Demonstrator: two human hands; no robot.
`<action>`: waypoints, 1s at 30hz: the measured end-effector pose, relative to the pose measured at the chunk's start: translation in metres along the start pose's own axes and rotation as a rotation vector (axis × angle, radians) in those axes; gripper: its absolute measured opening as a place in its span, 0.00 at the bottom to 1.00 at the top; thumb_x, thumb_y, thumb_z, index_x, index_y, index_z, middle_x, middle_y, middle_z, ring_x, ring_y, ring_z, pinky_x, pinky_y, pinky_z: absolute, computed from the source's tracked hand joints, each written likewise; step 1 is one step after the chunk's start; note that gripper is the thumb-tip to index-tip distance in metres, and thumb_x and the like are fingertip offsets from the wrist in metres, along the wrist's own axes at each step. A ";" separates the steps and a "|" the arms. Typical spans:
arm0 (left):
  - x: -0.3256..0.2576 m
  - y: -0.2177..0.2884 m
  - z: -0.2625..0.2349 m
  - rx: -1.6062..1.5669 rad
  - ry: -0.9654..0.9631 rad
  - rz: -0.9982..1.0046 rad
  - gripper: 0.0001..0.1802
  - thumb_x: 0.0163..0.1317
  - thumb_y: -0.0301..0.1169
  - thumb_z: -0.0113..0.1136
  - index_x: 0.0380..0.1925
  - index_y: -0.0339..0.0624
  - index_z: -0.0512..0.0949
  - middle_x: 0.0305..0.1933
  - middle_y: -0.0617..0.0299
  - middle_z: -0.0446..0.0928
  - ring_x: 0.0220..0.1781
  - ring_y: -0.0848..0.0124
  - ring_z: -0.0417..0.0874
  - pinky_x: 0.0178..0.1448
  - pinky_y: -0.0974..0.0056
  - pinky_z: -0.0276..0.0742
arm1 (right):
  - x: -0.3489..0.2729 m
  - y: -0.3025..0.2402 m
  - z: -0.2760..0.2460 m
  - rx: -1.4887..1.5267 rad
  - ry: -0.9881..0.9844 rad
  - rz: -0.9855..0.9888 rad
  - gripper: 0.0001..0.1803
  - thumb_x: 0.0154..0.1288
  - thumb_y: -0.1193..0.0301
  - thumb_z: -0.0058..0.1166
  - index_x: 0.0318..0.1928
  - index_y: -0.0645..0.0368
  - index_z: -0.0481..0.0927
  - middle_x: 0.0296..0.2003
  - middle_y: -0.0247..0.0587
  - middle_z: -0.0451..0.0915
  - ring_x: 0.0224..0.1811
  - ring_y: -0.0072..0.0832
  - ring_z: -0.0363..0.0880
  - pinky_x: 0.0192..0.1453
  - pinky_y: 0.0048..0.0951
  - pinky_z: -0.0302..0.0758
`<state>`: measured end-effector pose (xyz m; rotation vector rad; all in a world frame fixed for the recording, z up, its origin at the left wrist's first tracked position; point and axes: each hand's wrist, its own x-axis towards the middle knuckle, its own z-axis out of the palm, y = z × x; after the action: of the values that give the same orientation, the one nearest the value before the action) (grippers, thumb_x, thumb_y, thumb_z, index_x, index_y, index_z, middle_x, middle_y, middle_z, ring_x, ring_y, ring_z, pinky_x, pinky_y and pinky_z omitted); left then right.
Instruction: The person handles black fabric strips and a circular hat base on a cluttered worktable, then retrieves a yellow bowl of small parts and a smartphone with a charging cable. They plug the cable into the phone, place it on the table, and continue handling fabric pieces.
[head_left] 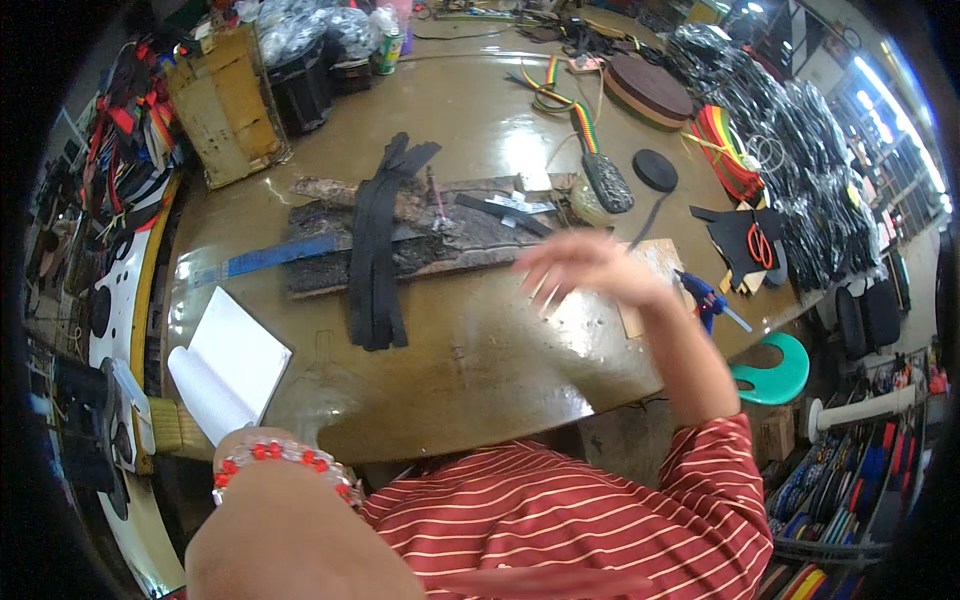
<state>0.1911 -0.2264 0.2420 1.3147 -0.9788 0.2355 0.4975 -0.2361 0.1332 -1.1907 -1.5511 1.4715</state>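
My right hand (590,268) hovers over the table, slightly blurred, fingers loosely apart and nothing seen in them. It is nearest the front right end of a dark, worn board (470,245). Several black straps (375,255) lie across that board, beside a short black strip (505,212) and a blue strip (285,255). At the lower left my left forearm (290,520) wears a red and clear beaded bracelet (290,455). The left fingers are hidden beyond the wrist, close to an open notebook (235,360).
A blue glue gun (705,295) rests near the right edge, with orange-handled scissors (762,245) on black pieces behind it. Farther back lie a black webbing roll (654,170), a dark sharpening stone-like block (607,183) and a large brown roll (648,90). A green stool (785,370) stands right.
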 end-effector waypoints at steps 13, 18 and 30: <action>-0.015 -0.157 -0.100 1.115 0.323 -1.131 0.12 0.62 0.36 0.49 0.40 0.42 0.76 0.36 0.50 0.77 0.38 0.56 0.80 0.42 0.56 0.76 | -0.013 0.139 -0.313 -0.757 1.070 0.880 0.68 0.29 0.37 0.68 0.69 0.52 0.48 0.66 0.61 0.50 0.68 0.51 0.52 0.68 0.42 0.56; -0.036 -0.240 -0.162 1.432 0.563 -1.115 0.14 0.61 0.37 0.52 0.44 0.45 0.75 0.31 0.54 0.79 0.33 0.57 0.81 0.36 0.55 0.78 | 0.011 0.151 -0.305 -0.753 1.073 1.027 0.71 0.26 0.32 0.65 0.70 0.41 0.41 0.68 0.63 0.41 0.71 0.55 0.39 0.68 0.59 0.46; -0.032 -0.209 -0.111 1.656 0.370 -0.699 0.08 0.46 0.29 0.61 0.26 0.45 0.71 0.36 0.61 0.70 0.32 0.65 0.73 0.32 0.62 0.74 | 0.008 0.091 -0.261 -0.848 1.528 0.694 0.55 0.32 0.41 0.67 0.63 0.45 0.61 0.56 0.61 0.63 0.60 0.50 0.63 0.61 0.48 0.63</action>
<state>0.3600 -0.1777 0.0803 2.8340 0.2835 0.7849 0.7507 -0.1397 0.0762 -2.5576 -0.5366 -0.2234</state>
